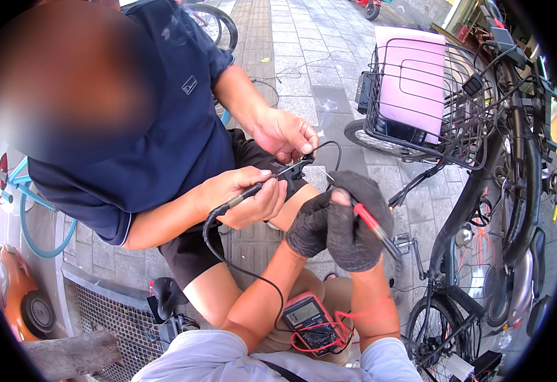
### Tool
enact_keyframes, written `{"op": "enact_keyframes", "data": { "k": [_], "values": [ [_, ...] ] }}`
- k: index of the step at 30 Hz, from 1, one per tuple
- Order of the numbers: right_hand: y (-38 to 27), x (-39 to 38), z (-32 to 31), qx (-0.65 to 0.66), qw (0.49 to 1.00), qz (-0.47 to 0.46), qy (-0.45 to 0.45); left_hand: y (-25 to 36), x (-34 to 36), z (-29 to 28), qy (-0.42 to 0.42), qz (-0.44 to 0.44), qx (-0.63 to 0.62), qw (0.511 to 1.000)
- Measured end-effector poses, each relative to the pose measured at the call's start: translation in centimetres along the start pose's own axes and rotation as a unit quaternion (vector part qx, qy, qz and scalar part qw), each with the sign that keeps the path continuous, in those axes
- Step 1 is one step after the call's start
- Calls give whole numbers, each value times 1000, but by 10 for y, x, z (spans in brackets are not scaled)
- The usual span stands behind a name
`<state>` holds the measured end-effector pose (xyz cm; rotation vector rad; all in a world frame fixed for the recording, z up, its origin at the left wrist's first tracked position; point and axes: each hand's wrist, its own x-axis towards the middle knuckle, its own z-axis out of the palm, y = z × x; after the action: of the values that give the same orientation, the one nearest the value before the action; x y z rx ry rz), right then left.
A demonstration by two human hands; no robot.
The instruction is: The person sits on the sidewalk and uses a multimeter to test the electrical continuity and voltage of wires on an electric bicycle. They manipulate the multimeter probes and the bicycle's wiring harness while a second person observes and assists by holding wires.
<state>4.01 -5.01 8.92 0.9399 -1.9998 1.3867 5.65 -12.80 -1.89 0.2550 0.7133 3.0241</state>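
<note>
My right hand point(360, 219), in a dark grey work glove with a bare thumb tip, grips a red multimeter probe point(369, 216). Its thin metal tip points up and left toward a small black part point(300, 167). Just left of it, my left hand point(308, 227), also gloved, is closed; what its fingers hold is hidden. Facing me, another person's hand point(286, 132) holds the black part, which has a thin black cable. That person's other hand point(259, 198) guides a black probe point(245, 196) to it. A red-framed multimeter point(310, 323) lies on my lap, its leads trailing.
On the right stands a bike with a black wire basket point(418, 95) holding a pink panel point(412, 76) and loose wires. A metal grate point(110, 325), a wooden post point(75, 354) and an orange rounded object point(20, 299) are at lower left. Grey paving point(300, 38) stretches beyond.
</note>
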Motion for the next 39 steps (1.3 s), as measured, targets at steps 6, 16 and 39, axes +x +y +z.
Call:
{"op": "enact_keyframes", "data": {
  "k": [6, 16, 39],
  "values": [
    [10, 1, 9, 4, 998, 39, -44, -19, 8, -34, 24, 57, 173, 983],
    [21, -6, 16, 3, 996, 86, -25, -18, 12, -36, 0, 55, 277, 959],
    [16, -13, 28, 40, 977, 207, 26, -27, 14, -49, 2, 0, 89, 996]
  ]
}}
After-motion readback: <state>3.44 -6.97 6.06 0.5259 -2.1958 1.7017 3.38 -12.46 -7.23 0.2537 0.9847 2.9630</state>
